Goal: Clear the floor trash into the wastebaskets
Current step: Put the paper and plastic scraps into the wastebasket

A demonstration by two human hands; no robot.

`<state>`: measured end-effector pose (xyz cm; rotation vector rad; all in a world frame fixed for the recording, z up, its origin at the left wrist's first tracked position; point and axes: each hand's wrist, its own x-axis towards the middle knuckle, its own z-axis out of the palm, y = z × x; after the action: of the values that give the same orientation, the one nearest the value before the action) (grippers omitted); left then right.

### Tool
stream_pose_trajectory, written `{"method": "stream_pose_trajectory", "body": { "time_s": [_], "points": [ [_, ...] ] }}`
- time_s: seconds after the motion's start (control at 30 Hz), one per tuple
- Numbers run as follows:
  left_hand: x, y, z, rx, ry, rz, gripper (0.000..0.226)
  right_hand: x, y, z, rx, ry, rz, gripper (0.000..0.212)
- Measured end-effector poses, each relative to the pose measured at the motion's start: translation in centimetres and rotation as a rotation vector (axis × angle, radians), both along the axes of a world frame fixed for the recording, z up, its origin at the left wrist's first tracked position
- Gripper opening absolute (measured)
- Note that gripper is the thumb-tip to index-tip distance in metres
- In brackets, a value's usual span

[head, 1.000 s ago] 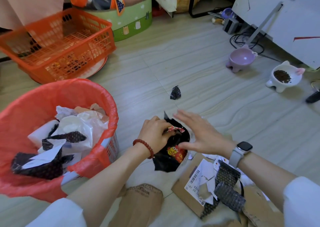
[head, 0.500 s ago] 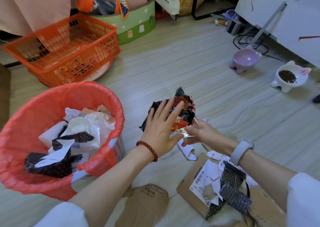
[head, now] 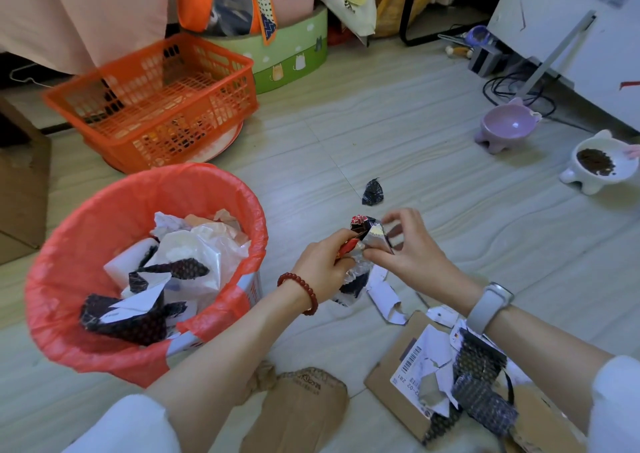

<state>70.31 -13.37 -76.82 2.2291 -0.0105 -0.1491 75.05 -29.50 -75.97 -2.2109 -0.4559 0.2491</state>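
A crumpled black, red and silver snack wrapper (head: 369,236) is squeezed between both hands just above the floor. My left hand (head: 323,265), with a red bead bracelet, grips its lower part. My right hand (head: 407,248), with a grey watch, pinches its silver upper edge. To the left stands a wastebasket (head: 69,255) lined with a red bag, holding white paper and black scraps. A small black scrap (head: 373,192) lies on the floor beyond the hands. Torn white paper (head: 384,293) lies under the hands.
Flat cardboard (head: 384,383) with a barcode label and black bubble wrap (head: 481,390) lies at the lower right, a brown paper bag (head: 301,411) below. An orange basket (head: 156,99) sits behind the wastebasket. A purple bowl (head: 507,125) and a white bowl of kibble (head: 599,165) stand right.
The wrapper was lifted off the floor and spread wide half a second ago; now both hands have crushed it into a small bundle. The black scrap beyond is visible again.
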Motion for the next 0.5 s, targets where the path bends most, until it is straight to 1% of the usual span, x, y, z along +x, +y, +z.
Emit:
{"method": "stream_pose_trajectory", "body": {
  "time_s": [0.03,0.07,0.1,0.13,0.2,0.23,0.27,0.3,0.33,0.37,0.4,0.43,0.5],
  "points": [
    [0.0,0.2,0.4,-0.029,-0.009,-0.007,0.027,0.1,0.0,0.5,0.058,0.027,0.029,0.052],
    [0.0,0.3,0.8,-0.043,-0.03,-0.01,0.026,0.3,0.1,0.9,0.112,0.06,0.077,0.059],
    [-0.2,0.4,1.1,-0.039,-0.072,-0.002,0.026,0.3,0.3,1.4,0.159,0.08,0.127,0.059],
    [-0.2,0.4,1.3,-0.026,-0.131,0.018,0.026,0.3,0.5,1.6,0.202,0.085,0.151,0.055],
    [-0.4,0.6,1.8,-0.031,-0.247,0.099,0.022,0.6,1.1,2.1,0.271,0.106,0.116,0.044],
    [-0.5,0.9,2.1,-0.039,-0.295,0.135,0.025,0.7,1.5,2.4,0.304,0.143,0.1,0.037],
    [-0.6,1.2,2.3,-0.035,-0.336,0.15,0.032,0.7,1.8,2.7,0.349,0.199,0.092,0.031],
    [-0.6,1.6,2.6,-0.024,-0.363,0.137,0.044,0.8,2.1,3.0,0.406,0.271,0.085,0.025],
    [-0.6,2.0,2.9,-0.021,-0.379,0.102,0.058,0.8,2.5,3.4,0.472,0.346,0.076,0.022],
    [-0.7,2.4,3.4,-0.025,-0.387,0.058,0.068,0.9,2.9,3.9,0.539,0.408,0.066,0.022],
    [-0.7,2.6,3.9,-0.021,-0.404,0.022,0.07,1.1,3.4,4.4,0.602,0.456,0.057,0.023],
    [-0.8,2.9,4.3,-0.011,-0.434,0.01,0.067,1.3,4.1,4.9,0.658,0.494,0.053,0.022],
    [-0.9,4.0,5.4,0.03,-0.528,0.087,0.056,1.7,5.8,5.9,0.736,0.564,0.052,0.018]
  ]
}}
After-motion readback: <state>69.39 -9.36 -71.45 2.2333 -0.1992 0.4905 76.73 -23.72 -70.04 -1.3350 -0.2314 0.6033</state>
